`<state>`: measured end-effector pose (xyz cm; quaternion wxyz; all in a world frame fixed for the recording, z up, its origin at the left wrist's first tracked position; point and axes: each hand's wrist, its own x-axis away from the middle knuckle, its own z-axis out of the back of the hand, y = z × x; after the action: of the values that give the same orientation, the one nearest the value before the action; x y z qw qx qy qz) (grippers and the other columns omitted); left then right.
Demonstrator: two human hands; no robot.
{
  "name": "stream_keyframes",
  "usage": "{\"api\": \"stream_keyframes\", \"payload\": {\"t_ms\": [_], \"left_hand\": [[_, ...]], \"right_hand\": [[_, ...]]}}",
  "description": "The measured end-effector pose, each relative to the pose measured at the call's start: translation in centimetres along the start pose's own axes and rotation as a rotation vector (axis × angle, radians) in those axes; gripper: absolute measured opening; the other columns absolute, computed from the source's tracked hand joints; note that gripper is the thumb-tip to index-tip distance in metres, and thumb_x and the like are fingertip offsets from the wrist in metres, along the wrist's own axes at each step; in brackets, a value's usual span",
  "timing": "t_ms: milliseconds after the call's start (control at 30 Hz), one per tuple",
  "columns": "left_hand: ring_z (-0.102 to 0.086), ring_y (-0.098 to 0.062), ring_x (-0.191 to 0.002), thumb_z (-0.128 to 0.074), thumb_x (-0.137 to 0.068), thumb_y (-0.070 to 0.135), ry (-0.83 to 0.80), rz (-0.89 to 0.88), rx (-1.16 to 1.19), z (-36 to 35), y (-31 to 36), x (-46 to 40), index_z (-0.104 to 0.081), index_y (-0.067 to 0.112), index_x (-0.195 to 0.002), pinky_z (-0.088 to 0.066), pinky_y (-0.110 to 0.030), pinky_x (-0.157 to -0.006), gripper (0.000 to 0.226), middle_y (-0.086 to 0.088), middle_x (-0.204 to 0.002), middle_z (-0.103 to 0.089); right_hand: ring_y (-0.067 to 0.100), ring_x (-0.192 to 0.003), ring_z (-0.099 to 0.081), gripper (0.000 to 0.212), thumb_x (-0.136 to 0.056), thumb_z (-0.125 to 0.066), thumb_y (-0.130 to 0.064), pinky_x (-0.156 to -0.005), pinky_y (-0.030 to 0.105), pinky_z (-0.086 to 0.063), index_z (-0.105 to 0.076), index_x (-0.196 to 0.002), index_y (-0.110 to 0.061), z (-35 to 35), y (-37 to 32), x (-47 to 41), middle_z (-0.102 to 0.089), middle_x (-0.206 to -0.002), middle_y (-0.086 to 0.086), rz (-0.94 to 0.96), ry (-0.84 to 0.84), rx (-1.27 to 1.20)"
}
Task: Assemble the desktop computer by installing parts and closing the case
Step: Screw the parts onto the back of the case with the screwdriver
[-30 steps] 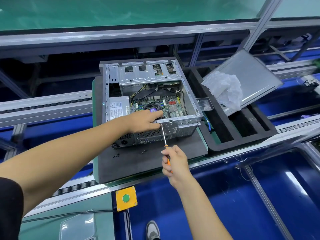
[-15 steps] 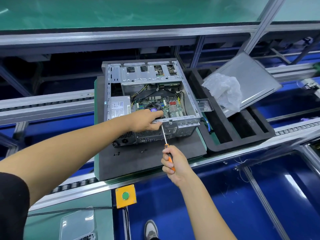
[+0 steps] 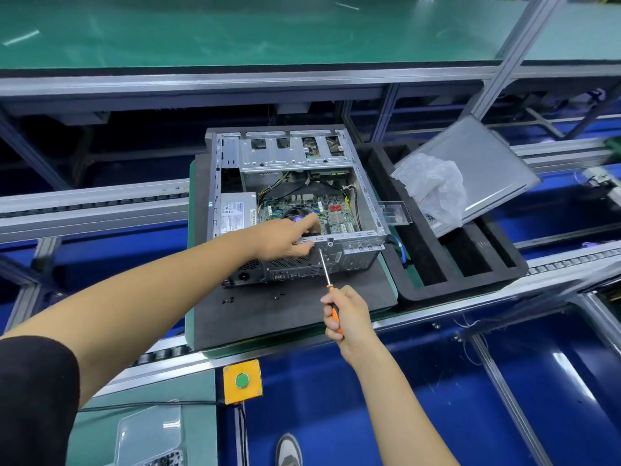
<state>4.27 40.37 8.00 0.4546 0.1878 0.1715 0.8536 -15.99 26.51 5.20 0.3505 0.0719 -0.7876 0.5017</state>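
The open grey steel computer case (image 3: 295, 203) lies on the dark foam pad (image 3: 268, 307). My left hand (image 3: 285, 238) pinches its near rail; my right hand (image 3: 346, 314) grips the orange-handled screwdriver (image 3: 325, 269), tip at the rail. I judge a screw is being driven; next, keep the tip seated.

Green bench top (image 3: 235, 28) at 12 o'clock, aluminium frame post (image 3: 510, 52) at 1. Blue floor (image 3: 336, 415) at 6, w/ yellow button box (image 3: 242, 381) on conveyor rail (image 3: 94, 210).
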Motion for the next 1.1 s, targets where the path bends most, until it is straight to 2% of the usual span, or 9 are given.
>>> {"api": "stream_keyframes", "payload": {"t_ms": [67,133,200,267,333,400,533,767,1100], "left_hand": [[-0.041,-0.015,-0.049,-0.044,-0.103,0.047,0.006,-0.008,-0.019,-0.1,0.1,0.3,-0.037,0.034,-0.12,-0.035,-0.034,-0.053,0.023,0.002,-0.058,-0.048],[-0.052,-0.018,-0.065,-0.045,-0.103,0.048,0.08,-0.005,-0.053,-0.6,0.2,0.6,-0.043,0.036,-0.121,-0.038,-0.034,-0.059,0.021,0.007,-0.071,-0.055],[-0.051,-0.014,-0.087,-0.054,-0.101,0.045,0.281,-0.003,-0.069,-1.5,0.7,1.4,-0.053,0.036,-0.12,-0.043,-0.035,-0.065,0.021,0.019,-0.087,-0.055],[-0.047,-0.013,-0.098,-0.069,-0.095,0.035,0.526,-0.008,-0.038,-2.9,1.4,2.3,-0.064,0.029,-0.112,-0.048,-0.036,-0.072,0.018,0.02,-0.094,-0.058],[-0.053,-0.021,-0.098,-0.079,-0.089,0.023,0.699,-0.012,-0.031,-4.5,2.0,3.0,-0.071,0.02,-0.099,-0.051,-0.039,-0.079,0.013,0.01,-0.101,-0.068],[-0.06,-0.024,-0.097,-0.083,-0.085,0.017,0.82,-0.009,-0.027,-6.1,2.3,3.5,-0.076,0.017,-0.092,-0.054,-0.04,-0.077,0.01,0.006,-0.107,-0.072],[-0.065,-0.022,-0.093,-0.082,-0.088,0.018,0.998,-0.021,-0.009,-7.7,2.7,3.4,-0.08,0.014,-0.094,-0.056,-0.037,-0.072,0.008,0.005,-0.106,-0.074],[-0.062,-0.025,-0.09,-0.081,-0.088,0.023,1.079,0.06,-0.025,-8.7,3.4,2.4,-0.078,0.015,-0.087,-0.054,-0.036,-0.069,0.009,0.002,-0.098,-0.072],[-0.059,-0.012,-0.099,-0.082,-0.086,0.025,1.075,0.152,0.05,-8.8,3.9,2.5,-0.078,0.02,-0.089,-0.051,-0.022,-0.077,0.007,0.012,-0.105,-0.071]], "right_hand": [[0.013,-0.044,-0.032,0.029,-0.087,-0.061,-0.002,-0.038,0.022,-0.019,-0.042,-0.07,-0.017,0.5,-0.1,0.2,-0.05,-0.06,0.003,0.016,0.022,0.059],[0.014,-0.044,-0.031,0.029,-0.087,-0.06,-0.003,-0.039,0.023,-0.019,-0.043,-0.07,-0.017,0.8,-0.2,0.4,-0.051,-0.06,0.003,0.025,0.03,0.087],[0.014,-0.044,-0.031,0.027,-0.088,-0.06,-0.003,-0.041,0.024,-0.018,-0.043,-0.071,-0.016,1.0,-0.2,0.4,-0.051,-0.06,0.003,0.027,0.04,0.101],[0.014,-0.044,-0.031,0.026,-0.088,-0.06,-0.002,-0.041,0.024,-0.017,-0.043,-0.072,-0.016,1.0,-0.1,0.5,-0.051,-0.059,0.003,0.026,0.046,0.111],[0.014,-0.044,-0.031,0.027,-0.087,-0.06,-0.003,-0.041,0.024,-0.017,-0.043,-0.072,-0.016,0.7,0.0,0.6,-0.051,-0.06,0.004,0.022,0.047,0.115],[0.014,-0.044,-0.031,0.027,-0.087,-0.061,-0.003,-0.041,0.024,-0.017,-0.042,-0.072,-0.016,0.5,0.0,0.6,-0.051,-0.06,0.005,0.017,0.047,0.117],[0.014,-0.044,-0.031,0.026,-0.087,-0.061,-0.003,-0.04,0.024,-0.019,-0.043,-0.073,-0.016,0.2,0.0,0.7,-0.052,-0.059,0.004,0.015,0.042,0.118],[0.013,-0.043,-0.031,0.024,-0.086,-0.061,-0.003,-0.039,0.024,-0.019,-0.043,-0.077,-0.014,-0.1,0.0,0.6,-0.051,-0.058,0.003,0.006,0.054,0.119],[0.013,-0.043,-0.03,0.026,-0.087,-0.06,-0.001,-0.04,0.024,-0.017,-0.043,-0.073,-0.014,0.0,-0.4,0.5,-0.05,-0.058,0.003,0.001,0.038,0.139]]}}
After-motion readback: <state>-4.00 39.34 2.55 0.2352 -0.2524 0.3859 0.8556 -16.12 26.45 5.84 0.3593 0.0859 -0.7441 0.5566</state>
